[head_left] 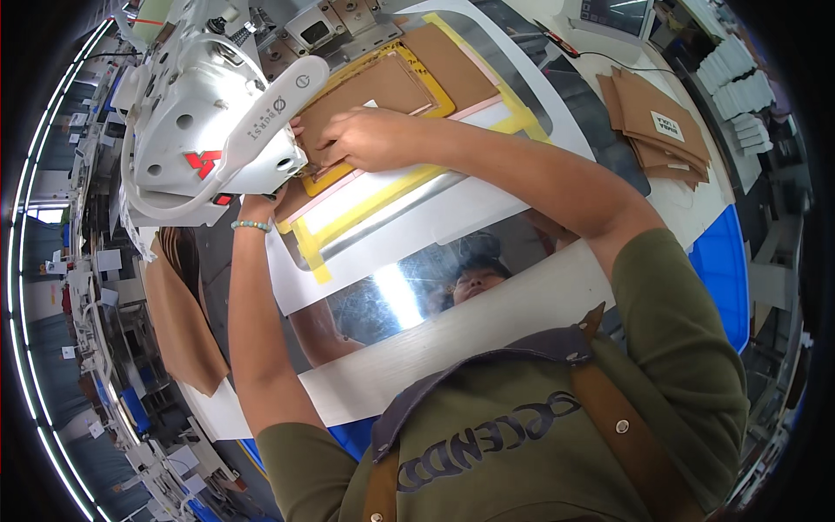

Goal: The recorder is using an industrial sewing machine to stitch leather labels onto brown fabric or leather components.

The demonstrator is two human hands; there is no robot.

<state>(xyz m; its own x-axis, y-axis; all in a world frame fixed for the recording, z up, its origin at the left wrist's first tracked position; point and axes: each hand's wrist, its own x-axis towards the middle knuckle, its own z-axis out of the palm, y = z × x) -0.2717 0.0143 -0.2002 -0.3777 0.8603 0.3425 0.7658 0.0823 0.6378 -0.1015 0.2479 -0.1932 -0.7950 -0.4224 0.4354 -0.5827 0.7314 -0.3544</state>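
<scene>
A white sewing machine (200, 104) fills the upper left, its head over a brown board (352, 96) in a yellow frame (431, 81). Beneath lies a white sheet (557, 130) with yellow tape strips (357, 215). My right hand (365, 137) rests on the brown board beside the machine head, fingers bent and slightly apart, tips near the needle area. My left hand (268, 202) reaches up under the machine head at the frame's left side; its fingers are mostly hidden.
Brown pieces (648, 96) with a white label are stacked at right, near a screen (609, 17) and a tool (557, 39). A blue bin (722, 270) stands below the table's right edge. A brown sheet (178, 313) lies at left; a shiny plate (357, 313) is nearer me.
</scene>
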